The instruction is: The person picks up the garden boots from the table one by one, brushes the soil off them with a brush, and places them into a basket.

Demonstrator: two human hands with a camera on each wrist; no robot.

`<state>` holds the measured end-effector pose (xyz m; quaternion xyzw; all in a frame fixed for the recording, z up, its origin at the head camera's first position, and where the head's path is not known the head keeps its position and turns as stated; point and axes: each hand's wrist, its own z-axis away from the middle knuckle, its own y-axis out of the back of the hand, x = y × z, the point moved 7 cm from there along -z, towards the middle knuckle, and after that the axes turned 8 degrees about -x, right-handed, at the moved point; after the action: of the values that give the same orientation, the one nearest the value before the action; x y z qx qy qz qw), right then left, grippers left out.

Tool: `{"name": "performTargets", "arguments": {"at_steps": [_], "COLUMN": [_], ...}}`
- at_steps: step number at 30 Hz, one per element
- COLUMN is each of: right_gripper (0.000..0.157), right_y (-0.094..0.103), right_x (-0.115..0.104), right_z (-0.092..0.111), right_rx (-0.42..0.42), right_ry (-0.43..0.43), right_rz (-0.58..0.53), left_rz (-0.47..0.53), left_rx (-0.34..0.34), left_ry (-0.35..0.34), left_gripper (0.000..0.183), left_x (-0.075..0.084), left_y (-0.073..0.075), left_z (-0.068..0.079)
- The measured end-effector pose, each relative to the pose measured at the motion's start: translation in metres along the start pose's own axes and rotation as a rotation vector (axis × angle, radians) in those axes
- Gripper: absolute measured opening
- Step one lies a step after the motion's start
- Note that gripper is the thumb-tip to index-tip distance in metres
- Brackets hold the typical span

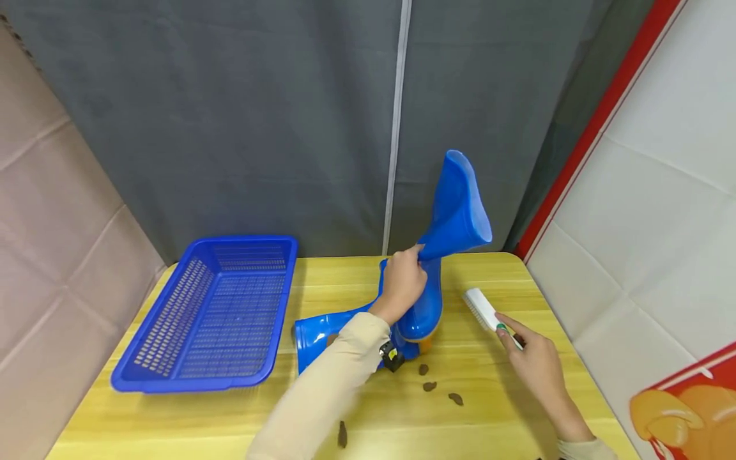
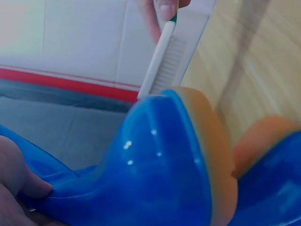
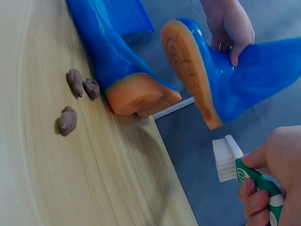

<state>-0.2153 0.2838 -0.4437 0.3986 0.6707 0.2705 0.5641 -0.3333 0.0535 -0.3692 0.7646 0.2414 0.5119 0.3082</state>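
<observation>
My left hand (image 1: 402, 281) grips a blue rain boot (image 1: 457, 214) round its ankle, with the shaft opening up and to the right. The orange sole (image 3: 186, 66) of this boot is raised in the right wrist view and looks free of mud there. A second blue boot (image 1: 319, 329) lies on its side on the table, partly hidden behind my left arm; its orange sole (image 3: 136, 96) shows beside the raised one. In my right hand (image 1: 537, 367) is a scrubbing brush (image 1: 482, 306) with white bristles and a green-and-white handle, held near the raised boot's toe.
Several brown, mud-like lumps (image 1: 455, 398) lie on the wooden table (image 1: 489, 428) in front of the boots. A blue plastic basket (image 1: 195, 386) stands at the left. A grey curtain (image 1: 259, 128) hangs behind the table, and a white panel (image 1: 650, 223) rises at the right.
</observation>
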Motion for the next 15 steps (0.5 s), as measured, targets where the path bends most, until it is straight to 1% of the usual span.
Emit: {"name": "performTargets", "arguments": {"at_steps": [3,10,15], "right_gripper": [0.031,0.032,0.032], "right_y": [-0.003,-0.011,-0.016], "right_x": [-0.003,-0.009,-0.013], "right_z": [0.0,-0.002,-0.005], "right_rx": [-0.004,-0.028,-0.035], "right_ry": [0.009,0.02,0.039], "right_rz": [0.0,0.001,-0.006], "left_rz": [-0.013,0.036,-0.001], "left_rx": [0.014,0.015,0.038], "left_ry": [0.01,0.057,0.084], "left_gripper": [0.038,0.032,0.03], "left_x": [-0.009,-0.033,-0.045], "left_y": [0.012,0.04,0.065], "left_z": [0.002,0.009,0.01]}}
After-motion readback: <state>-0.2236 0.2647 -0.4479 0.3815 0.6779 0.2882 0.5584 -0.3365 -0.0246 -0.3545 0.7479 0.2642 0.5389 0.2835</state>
